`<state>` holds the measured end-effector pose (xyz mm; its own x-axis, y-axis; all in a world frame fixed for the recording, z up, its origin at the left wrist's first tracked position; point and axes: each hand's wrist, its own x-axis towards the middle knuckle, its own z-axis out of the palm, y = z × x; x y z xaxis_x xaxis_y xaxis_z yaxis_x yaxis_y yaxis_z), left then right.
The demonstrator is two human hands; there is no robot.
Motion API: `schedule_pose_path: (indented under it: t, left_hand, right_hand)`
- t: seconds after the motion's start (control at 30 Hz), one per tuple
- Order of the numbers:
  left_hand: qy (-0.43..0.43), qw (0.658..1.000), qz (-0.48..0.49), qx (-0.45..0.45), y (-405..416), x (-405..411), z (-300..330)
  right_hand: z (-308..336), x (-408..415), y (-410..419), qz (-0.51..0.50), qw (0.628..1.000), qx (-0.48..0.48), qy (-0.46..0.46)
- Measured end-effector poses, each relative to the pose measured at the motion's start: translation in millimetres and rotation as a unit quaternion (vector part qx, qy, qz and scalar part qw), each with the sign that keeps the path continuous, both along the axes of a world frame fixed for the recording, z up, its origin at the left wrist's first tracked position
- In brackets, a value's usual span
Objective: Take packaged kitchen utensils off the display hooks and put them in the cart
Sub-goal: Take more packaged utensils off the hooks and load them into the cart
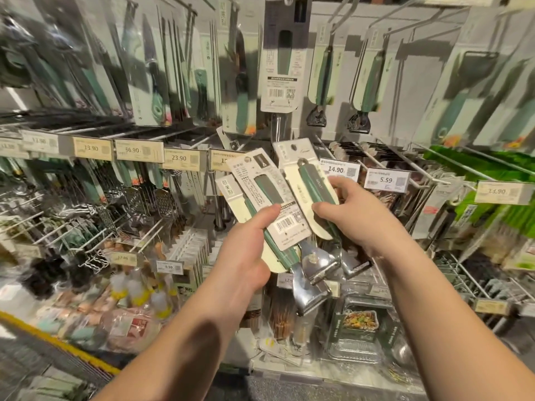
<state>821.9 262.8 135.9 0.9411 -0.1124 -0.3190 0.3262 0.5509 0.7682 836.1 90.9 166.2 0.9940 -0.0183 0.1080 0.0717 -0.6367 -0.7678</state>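
Holding packaged peelers in front of the display, both hands are occupied. Head view: the left hand point(246, 253) grips a fan of carded peelers point(267, 204), thumb laid across the barcode card on top and fingers curled behind; the metal heads hang below the palm. At least two cards sit in this hand, one showing its printed back, another cream one tucked under it. The right hand point(351, 218) pinches a further carded peeler point(311, 192) by its green handle, thumb on the front and fingers wrapped round the far edge. This card overlaps the left-hand bundle, so the two hands are close together and the packs touch.

Behind them, more of the same peelers point(324, 73) hang on upper hooks point(340, 20), above price tags point(335, 170). Knife packs point(150, 68) fill the upper left of the rack. Lower shelves point(362, 328) carry other packaged goods, blurred.

Step in hand, as judged: the removal stage, with several packs already off their hooks and the right-hand one being added to the bundle. No cart appears anywhere in view, so its position cannot be told.

The next move calls for consolidating the cards under one firm grip, since the slick cards may slide apart and the heavy heads pull downward, then turning away from the rack to find the cart and lower the bundle in.
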Motion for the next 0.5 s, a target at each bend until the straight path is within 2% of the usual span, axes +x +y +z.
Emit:
schedule_pose_path:
  t: [0.23,0.5]
  left_hand:
    - [-0.031,0.999,0.02,-0.011,9.7,4.7,28.6]
    - [-0.064,0.998,0.005,-0.014,2.8,6.7,69.9]
  right_hand:
    - [23.7,19.4,-7.2,-0.08,0.987,0.072,-0.118]
    - [62.7,42.7,-16.1,-0.134,0.969,0.078,-0.195]
